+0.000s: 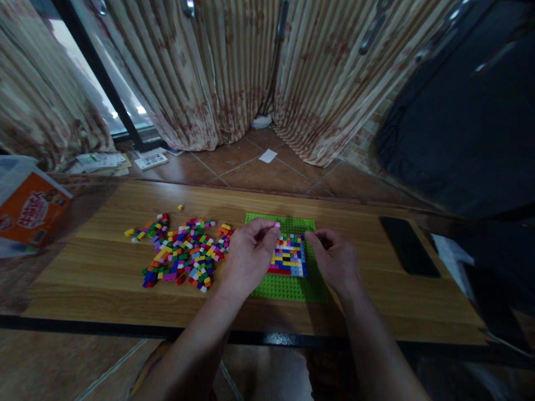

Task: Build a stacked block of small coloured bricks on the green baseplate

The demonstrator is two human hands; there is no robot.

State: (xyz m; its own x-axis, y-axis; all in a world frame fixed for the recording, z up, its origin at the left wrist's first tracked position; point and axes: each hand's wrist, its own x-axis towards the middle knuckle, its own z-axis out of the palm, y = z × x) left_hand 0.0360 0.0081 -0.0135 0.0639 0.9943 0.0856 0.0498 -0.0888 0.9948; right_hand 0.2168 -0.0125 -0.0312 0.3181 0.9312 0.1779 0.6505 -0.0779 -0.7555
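A small pink building brick (277,225) is pinched between the thumb and forefinger of my left hand (251,248), just above the left part of a block of colourful bricks (292,257). That block sits on a green studded baseplate (288,291) and has rows of white, blue, yellow, red and other colours. My left hand hides part of its left side. Over the right edge of the baseplate is my right hand (336,259), its fingers curled in and the thumb close to the forefinger. Whether anything lies between those fingertips is too small to make out.
Loose bricks (179,250) in many colours lie spread left of the baseplate on the wooden table (96,278). A dark phone (409,246) rests at the right. Beyond the far left corner stands a plastic tub (35,209) with an orange label. Curtains (234,72) hang behind.
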